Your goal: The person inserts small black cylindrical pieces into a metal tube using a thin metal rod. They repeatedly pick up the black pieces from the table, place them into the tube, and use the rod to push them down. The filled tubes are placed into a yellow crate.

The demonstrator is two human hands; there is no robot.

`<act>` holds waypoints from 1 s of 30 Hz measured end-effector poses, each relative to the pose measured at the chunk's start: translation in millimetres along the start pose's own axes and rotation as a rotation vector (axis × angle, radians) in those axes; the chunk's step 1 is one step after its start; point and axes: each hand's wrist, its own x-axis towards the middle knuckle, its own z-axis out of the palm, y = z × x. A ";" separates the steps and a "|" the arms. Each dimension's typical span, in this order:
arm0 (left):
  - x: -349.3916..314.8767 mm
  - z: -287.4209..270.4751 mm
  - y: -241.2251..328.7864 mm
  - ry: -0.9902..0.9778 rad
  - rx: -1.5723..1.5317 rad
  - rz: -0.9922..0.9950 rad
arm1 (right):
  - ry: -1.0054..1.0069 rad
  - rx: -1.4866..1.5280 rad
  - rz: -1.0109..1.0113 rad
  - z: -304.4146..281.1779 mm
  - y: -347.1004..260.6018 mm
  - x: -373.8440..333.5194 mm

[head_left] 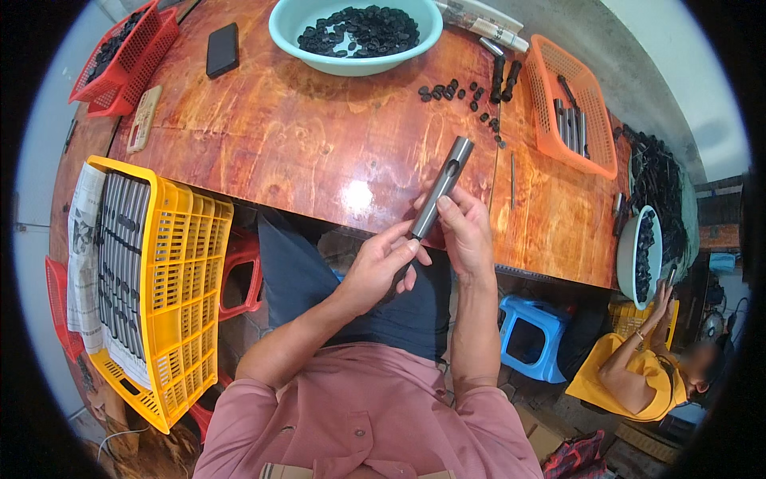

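A grey metal tube [436, 199] with an oval cut-out near its top slants up and to the right over the table's front edge. My right hand [469, 233] grips its middle, the thumb laid along the side. My left hand [386, 263] is closed round the lower end, where a black part [400, 276] shows between the fingers; most of that part is hidden. Small black pieces [437, 93] lie scattered on the table beyond my right hand. Two black-handled pieces [511, 80] lie beside an orange basket.
The brown wooden table [263, 152] carries a light-blue basin [355, 65] of black pieces, a phone [223, 50] and the orange basket [582, 156] of metal tubes. A yellow crate [187, 295] of tubes stands at left. Another person [630, 375] works at right, by a blue stool [533, 335].
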 end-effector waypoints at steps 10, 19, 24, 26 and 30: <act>0.2 -0.3 -1.9 0.029 -0.047 -0.020 | 0.005 0.009 0.021 0.6 4.6 -1.6; 1.7 2.6 -5.8 0.076 -0.061 0.005 | 0.010 0.002 0.012 1.8 9.2 -2.8; 2.2 4.6 -6.3 0.076 -0.081 -0.003 | 0.017 0.024 0.016 3.4 9.0 -4.3; 2.6 2.0 -8.3 0.068 -0.082 -0.006 | 0.023 0.009 0.045 4.7 8.8 -4.7; 3.3 -4.8 -6.0 -0.056 -0.276 -0.071 | -0.036 0.063 0.091 3.6 3.1 -5.3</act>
